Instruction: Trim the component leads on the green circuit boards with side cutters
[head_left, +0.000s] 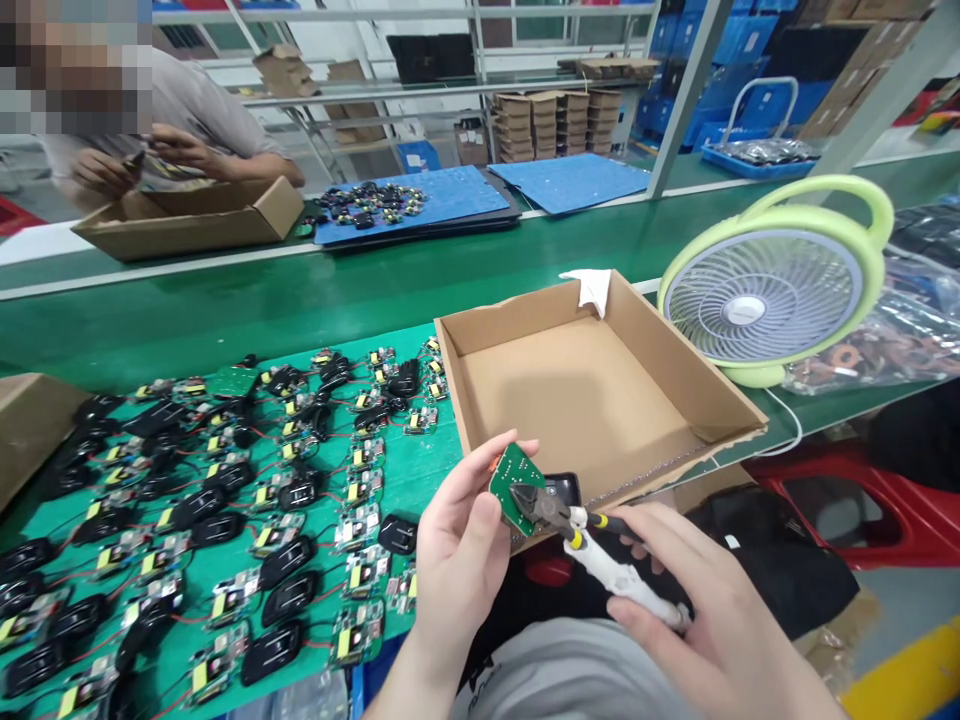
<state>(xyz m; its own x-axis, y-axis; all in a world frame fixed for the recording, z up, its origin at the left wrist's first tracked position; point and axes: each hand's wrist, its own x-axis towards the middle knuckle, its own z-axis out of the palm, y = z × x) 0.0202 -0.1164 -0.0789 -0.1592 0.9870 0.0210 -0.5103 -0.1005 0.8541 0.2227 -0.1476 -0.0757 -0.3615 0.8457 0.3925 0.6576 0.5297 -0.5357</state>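
Observation:
My left hand [469, 530] holds a green circuit board [511, 478] between thumb and fingers, its soldered side facing up. In my right hand [675, 570] are cutting pliers [607, 568], one handle wrapped in white, the other dark with a yellow band. The plier jaws lie against the face of the board. A black plastic part [562, 489] shows just behind the jaws, near the box edge. Beyond my hands is a shallow cardboard box [667, 400] with nothing visible inside.
Rows of small circuit boards wired to black housings [274, 652] cover the green mat [420, 470] at left. A green fan [772, 290] stands right of the box. Across the bench, a person [217, 120] works over another cardboard box [187, 222]. Blue sheets [570, 182] lie behind.

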